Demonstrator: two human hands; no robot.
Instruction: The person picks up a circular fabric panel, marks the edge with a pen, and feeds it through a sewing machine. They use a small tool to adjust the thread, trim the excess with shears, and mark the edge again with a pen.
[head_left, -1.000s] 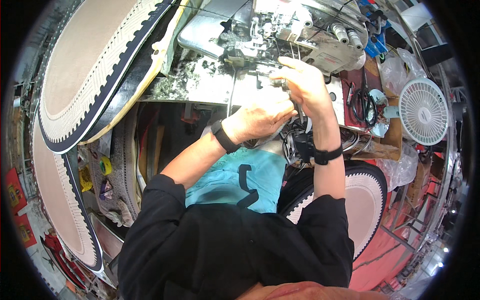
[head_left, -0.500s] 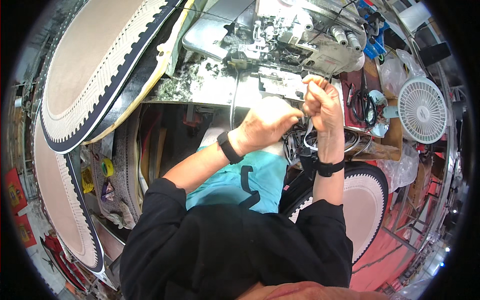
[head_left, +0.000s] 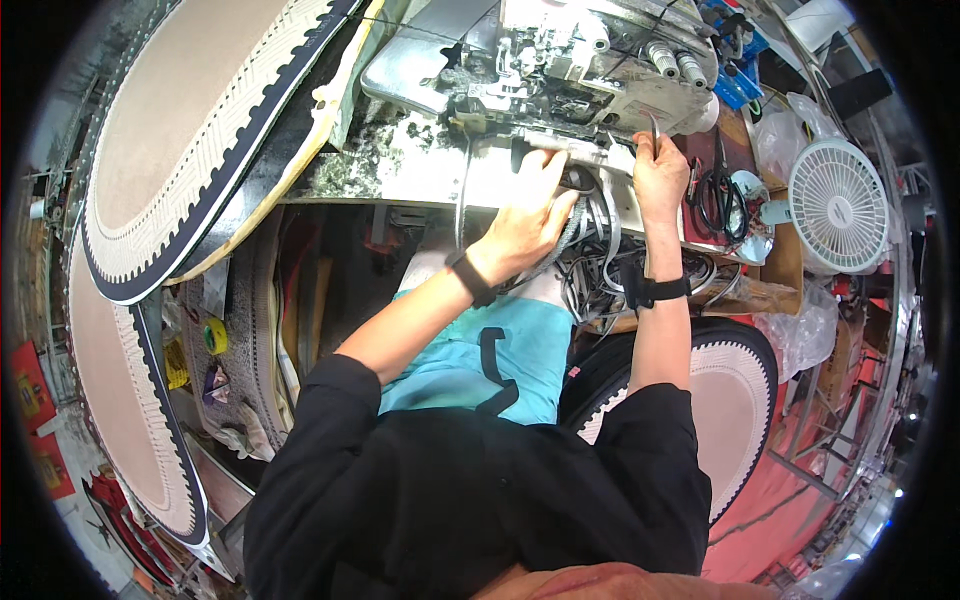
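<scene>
At the front edge of an industrial sewing machine (head_left: pixel 640 95), my left hand (head_left: pixel 520 220) reaches up with bent, closed fingers. What those fingers grip is hidden. Grey and white strips (head_left: pixel 608 225) loop down beside this hand, over the front edge of the worktable (head_left: pixel 400 170). My right hand (head_left: pixel 660 185) is raised at the machine's right side, its fingers closed round a thin, shiny metal tool (head_left: pixel 655 130) that points upward. The tool's exact kind is too small to tell. Another narrow pale strip (head_left: pixel 462 190) hangs from the machine, left of my left hand.
Large oval mats (head_left: pixel 190 110) with dark scalloped borders lean at the left; another mat (head_left: pixel 730 420) stands at lower right. Black-handled scissors (head_left: pixel 722 205) lie right of my right hand, near a white fan (head_left: pixel 838 205). A blue basket (head_left: pixel 738 88) sits at the back right.
My hands were close together in front of the machine and have parted. The left moved up to the machine's front edge; the right now shows a shiny tool. Strips now loop up beside my left hand.
</scene>
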